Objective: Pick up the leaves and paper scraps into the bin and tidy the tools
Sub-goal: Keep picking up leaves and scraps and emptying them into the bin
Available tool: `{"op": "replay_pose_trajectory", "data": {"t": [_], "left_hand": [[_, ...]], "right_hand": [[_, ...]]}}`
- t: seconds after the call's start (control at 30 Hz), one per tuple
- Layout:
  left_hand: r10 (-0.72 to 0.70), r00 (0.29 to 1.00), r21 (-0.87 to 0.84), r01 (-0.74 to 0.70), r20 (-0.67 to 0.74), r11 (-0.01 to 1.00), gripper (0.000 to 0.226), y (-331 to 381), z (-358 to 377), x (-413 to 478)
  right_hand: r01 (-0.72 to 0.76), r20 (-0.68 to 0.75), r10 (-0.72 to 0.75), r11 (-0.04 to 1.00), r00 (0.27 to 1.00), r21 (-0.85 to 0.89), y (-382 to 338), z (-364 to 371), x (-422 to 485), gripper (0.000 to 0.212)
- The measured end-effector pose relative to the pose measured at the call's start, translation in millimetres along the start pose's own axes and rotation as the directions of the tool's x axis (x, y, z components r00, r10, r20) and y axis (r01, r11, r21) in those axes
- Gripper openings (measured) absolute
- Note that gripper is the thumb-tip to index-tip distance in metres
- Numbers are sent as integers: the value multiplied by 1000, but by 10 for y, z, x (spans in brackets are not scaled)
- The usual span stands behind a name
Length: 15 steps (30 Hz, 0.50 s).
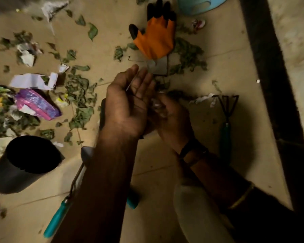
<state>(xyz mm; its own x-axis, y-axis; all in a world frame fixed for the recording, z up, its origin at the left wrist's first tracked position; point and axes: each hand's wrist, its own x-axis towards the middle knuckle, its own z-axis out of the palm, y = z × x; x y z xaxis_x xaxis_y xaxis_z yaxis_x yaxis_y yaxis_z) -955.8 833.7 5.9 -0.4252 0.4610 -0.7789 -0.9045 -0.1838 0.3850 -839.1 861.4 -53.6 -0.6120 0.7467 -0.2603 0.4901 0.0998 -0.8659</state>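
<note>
Two bare hands meet over a littered tan floor [156, 165].
The left hand [128, 106] is wide and straight-fingered. The right hand [172, 120] is curled, perhaps round something pale, though the blur hides it. Torn green leaves [81, 97] and white paper scraps [32, 81] lie at ten o'clock, the dark round plastic bin [12, 174] at eight, and the green-handled black hand rake [226, 123] at three.

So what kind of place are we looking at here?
Probably a tiled floor at a home or patio, mid garden clean-up; indoors or outdoors is unclear. Cues: leaves strewn on the tan floor, an orange gardening glove, and a small hand rake lying there.
</note>
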Motion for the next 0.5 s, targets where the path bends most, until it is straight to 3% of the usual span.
{"op": "replay_pose_trajectory", "data": {"t": [0.1, 0.17, 0.27, 0.4, 0.5], "left_hand": [[28, 999, 30, -29, 20, 999, 37, -89, 24, 115], [54, 999, 30, -54, 9, 998, 40, -134, 42, 147], [78, 997, 43, -78, -5, 996, 45, -182, 61, 194], [93, 996, 39, -93, -13, 995, 44, -186, -17, 230], [106, 993, -1, -106, -46, 994, 40, -178, -141, 244]], "right_hand": [[-41, -300, -82, 923, 950, -384, 307, -329, 107, 40], [-188, -348, -30, 796, 937, -575, 502, -512, 117, 51], [-257, -340, 20, 697, 940, -669, 704, -507, 93, 63], [-153, -186, 12, 623, 983, -767, 772, -329, 198, 71], [-89, -104, 13, 630, 994, -772, 744, -229, 267, 47]]}}
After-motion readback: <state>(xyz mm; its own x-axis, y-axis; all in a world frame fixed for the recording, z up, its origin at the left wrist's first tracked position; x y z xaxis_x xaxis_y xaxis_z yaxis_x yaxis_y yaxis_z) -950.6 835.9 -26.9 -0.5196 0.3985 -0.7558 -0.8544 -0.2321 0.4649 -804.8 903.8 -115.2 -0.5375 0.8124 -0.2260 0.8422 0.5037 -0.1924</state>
